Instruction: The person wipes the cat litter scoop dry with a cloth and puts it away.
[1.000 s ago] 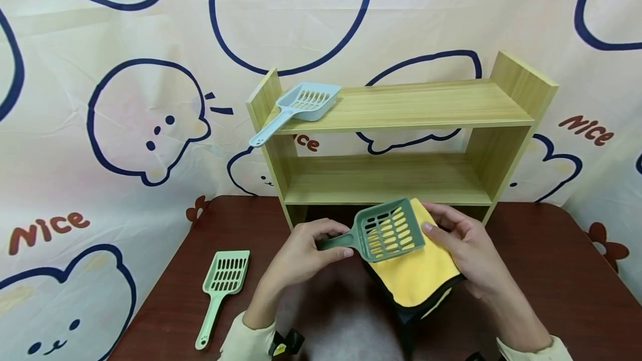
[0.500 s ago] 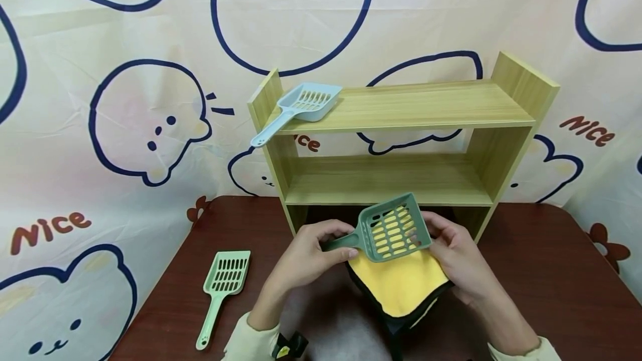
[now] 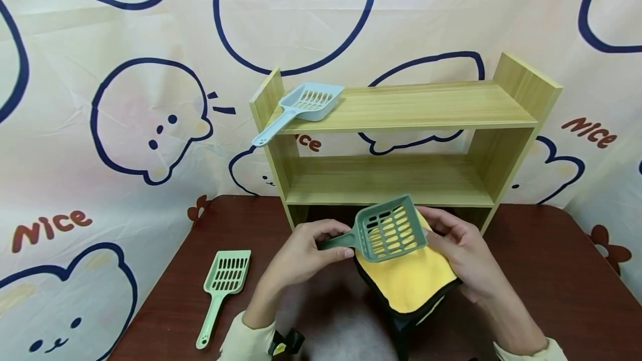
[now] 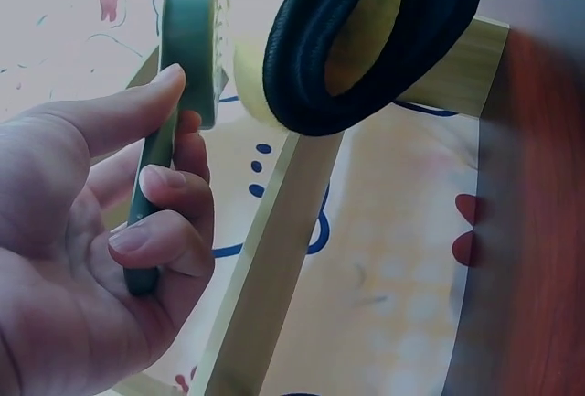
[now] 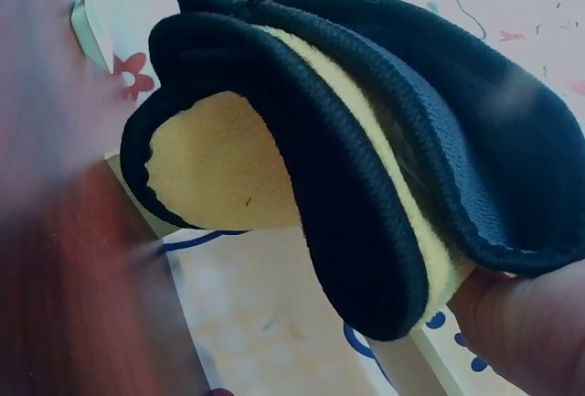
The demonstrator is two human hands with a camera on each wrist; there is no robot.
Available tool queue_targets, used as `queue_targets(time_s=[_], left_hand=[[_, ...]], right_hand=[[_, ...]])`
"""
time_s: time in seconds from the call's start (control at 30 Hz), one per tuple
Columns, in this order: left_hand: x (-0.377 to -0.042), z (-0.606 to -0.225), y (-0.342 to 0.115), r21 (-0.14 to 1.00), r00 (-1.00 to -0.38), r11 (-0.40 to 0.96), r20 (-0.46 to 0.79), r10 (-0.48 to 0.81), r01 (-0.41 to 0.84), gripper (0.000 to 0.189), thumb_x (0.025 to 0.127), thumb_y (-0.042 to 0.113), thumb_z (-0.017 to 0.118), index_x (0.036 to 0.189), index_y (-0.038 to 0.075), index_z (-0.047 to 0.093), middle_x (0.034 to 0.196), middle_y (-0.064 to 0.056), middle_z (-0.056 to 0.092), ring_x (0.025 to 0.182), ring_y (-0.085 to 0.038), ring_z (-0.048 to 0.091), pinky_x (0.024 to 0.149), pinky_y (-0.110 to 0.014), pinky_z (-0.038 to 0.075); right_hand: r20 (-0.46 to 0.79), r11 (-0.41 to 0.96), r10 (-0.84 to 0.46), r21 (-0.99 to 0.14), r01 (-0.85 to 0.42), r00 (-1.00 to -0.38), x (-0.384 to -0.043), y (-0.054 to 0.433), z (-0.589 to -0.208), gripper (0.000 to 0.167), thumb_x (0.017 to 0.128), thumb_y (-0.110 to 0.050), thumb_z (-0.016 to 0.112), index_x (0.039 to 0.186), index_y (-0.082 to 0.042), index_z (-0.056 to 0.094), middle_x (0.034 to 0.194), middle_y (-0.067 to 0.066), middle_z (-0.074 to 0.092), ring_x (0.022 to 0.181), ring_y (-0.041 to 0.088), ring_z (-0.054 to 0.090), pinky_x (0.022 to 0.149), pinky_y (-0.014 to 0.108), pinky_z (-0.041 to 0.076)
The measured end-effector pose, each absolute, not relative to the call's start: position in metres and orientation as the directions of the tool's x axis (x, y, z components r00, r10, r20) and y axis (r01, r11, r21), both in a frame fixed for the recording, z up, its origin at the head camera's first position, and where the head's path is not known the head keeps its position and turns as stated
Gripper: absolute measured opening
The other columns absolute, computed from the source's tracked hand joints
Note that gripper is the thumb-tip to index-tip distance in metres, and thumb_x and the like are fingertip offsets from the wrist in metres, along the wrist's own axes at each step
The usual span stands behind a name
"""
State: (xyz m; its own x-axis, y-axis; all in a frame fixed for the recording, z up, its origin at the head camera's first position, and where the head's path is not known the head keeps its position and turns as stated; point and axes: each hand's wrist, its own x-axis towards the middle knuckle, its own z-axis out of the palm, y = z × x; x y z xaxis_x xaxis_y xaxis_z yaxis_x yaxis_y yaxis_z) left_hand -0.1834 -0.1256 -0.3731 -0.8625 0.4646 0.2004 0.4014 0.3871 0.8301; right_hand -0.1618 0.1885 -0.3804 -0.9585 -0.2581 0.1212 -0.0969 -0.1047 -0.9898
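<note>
My left hand [image 3: 311, 252] grips the handle of a dark green slotted litter scoop [image 3: 366, 231], its fingers curled round it in the left wrist view. Behind the scoop, my right hand [image 3: 463, 255] holds a folded yellow cloth [image 3: 413, 280] with a dark edging, its thumb near the scoop's right rim. In the right wrist view the cloth [image 5: 224, 163] hangs in loose folds and hides most of the right hand. Yellow shows through the scoop's slots. Both things are held up over the table, in front of the shelf.
A light green litter scoop [image 3: 225, 280] lies on the dark red table [image 3: 165, 316] at the left. On the top board of the wooden shelf [image 3: 426, 106] rests a light blue scoop [image 3: 306, 106], its handle jutting past the front left. A patterned curtain [image 3: 150, 27] hangs behind.
The right hand and cloth shift left and up against the scoop, then back right and slightly away. The left hand holds the scoop almost in place, its head tilting a little.
</note>
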Motion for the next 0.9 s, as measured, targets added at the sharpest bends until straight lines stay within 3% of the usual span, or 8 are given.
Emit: queue_targets(time_s=[0.57,0.9], left_hand=[[-0.1842,-0.3752,-0.1242,0.840,-0.865,0.369,0.208,0.457,0.397,0.023,0.095,0.018,0.084,0.117,0.020,0.079,0.106,0.004,0.076,0.082,-0.010,0.065,0.075,-0.025,0.052],[-0.1851,-0.3729,-0.1302,0.822,-0.862,0.410,0.180,0.474,0.397,0.022,0.096,0.020,0.083,0.117,0.021,0.079,0.104,0.003,0.076,0.081,-0.009,0.064,0.073,-0.025,0.053]], right_hand=[[0.193,-0.195,-0.335,-0.972,-0.133,-0.922,-0.1623,0.1900,-0.3852,0.048,0.107,0.001,0.056,0.152,-0.016,0.057,0.121,0.003,0.068,0.082,0.026,0.081,0.065,0.042,0.065],[0.180,-0.180,-0.280,-0.975,-0.133,-0.943,-0.1635,0.1925,-0.3821,0.046,0.107,0.001,0.059,0.150,-0.016,0.059,0.120,0.002,0.070,0.085,0.025,0.081,0.066,0.043,0.065]])
